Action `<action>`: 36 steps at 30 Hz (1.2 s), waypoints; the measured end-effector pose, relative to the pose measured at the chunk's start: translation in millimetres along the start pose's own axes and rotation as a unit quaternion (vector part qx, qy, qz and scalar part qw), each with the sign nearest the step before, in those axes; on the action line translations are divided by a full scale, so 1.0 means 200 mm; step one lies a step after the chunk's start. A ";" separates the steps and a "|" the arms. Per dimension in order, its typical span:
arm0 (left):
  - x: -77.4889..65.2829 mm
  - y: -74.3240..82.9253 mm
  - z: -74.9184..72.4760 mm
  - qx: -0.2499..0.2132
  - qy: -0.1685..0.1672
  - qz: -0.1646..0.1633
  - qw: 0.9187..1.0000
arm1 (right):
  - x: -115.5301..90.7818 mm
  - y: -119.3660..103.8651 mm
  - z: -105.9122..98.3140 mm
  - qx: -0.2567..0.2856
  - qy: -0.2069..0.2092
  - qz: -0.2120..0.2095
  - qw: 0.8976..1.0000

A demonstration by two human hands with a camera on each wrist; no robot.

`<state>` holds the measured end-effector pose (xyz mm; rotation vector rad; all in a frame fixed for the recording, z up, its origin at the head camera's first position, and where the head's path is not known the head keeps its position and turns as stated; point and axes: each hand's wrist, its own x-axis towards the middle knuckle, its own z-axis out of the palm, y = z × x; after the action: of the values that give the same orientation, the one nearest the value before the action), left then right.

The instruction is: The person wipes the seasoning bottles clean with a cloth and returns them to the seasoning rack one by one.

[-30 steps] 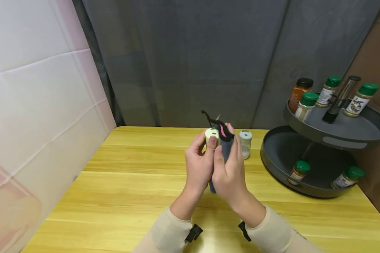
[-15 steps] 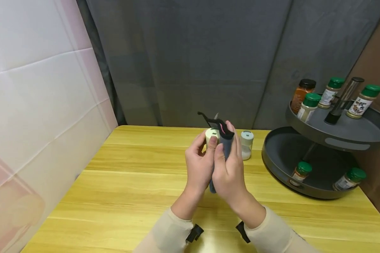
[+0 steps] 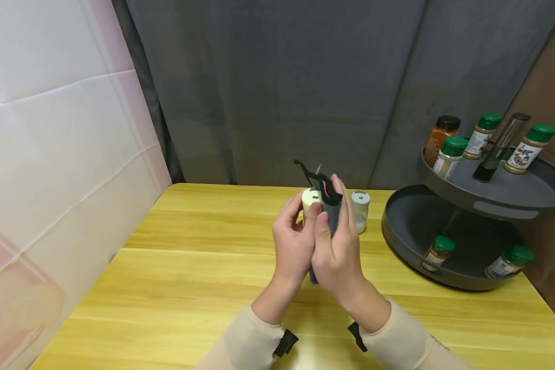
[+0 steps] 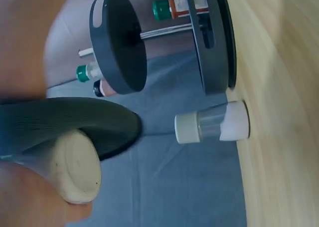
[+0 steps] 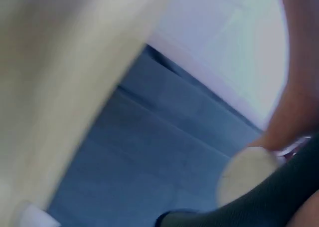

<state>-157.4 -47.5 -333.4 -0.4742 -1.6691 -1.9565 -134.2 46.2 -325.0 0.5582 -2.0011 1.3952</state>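
My left hand (image 3: pixel 292 247) grips a small jar with a pale lid (image 3: pixel 311 197), its thumb along the near side. In the left wrist view the jar's round cream end (image 4: pixel 79 168) points away from the hand. Pressed against the jar is a dark grey folded cloth (image 3: pixel 332 215) with black wavy edging and a pink stripe; its lower end sticks out below the hands. My right hand (image 3: pixel 339 254) holds this cloth between thumb and long, nearly straight fingers. Behind the right hand a clear jar (image 3: pixel 361 208) with a pale lid and white contents stands on the table.
A dark two-tier round rack (image 3: pixel 453 280) stands at the right of the wooden table (image 3: pixel 189 288). Several green-capped spice bottles (image 3: pixel 527 149) and an orange jar with a black cap (image 3: pixel 441 139) are on it. A grey curtain (image 3: pixel 277 92) hangs behind the table.
Both hands have shifted slightly with the jar and cloth held together. The cloth's black edging tips and sways a little. The standing jar and the rack stay in place.
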 end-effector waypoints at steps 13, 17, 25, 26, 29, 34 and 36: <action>0.07 -0.03 -0.08 0.032 0.034 -0.035 0.998 | -0.09 0.18 -0.15 0.092 -0.121 0.324 0.934; 0.12 -0.08 -0.11 0.058 0.020 -0.056 0.997 | -0.07 0.20 -0.25 0.093 -0.157 0.380 0.907; 0.24 -0.31 -0.13 0.123 0.006 -0.126 0.984 | -0.10 0.25 -0.40 0.138 -0.153 0.432 0.878; 0.26 -0.35 -0.13 0.129 0.005 -0.134 0.983 | -0.11 0.25 -0.41 0.142 -0.153 0.434 0.876; 0.29 -0.44 -0.12 0.149 0.005 -0.153 0.977 | -0.13 0.26 -0.43 0.139 -0.146 0.443 0.873; 0.34 -0.56 -0.10 0.170 -0.003 -0.174 0.970 | -0.15 0.28 -0.45 0.149 -0.142 0.452 0.868; 0.35 -0.60 -0.09 0.174 -0.010 -0.183 0.968 | -0.16 0.28 -0.46 0.151 -0.144 0.452 0.867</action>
<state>-282.3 -64.1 -392.3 -0.0526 -2.1806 -1.8381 -125.3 151.2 -363.0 -0.1210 -2.4301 2.3155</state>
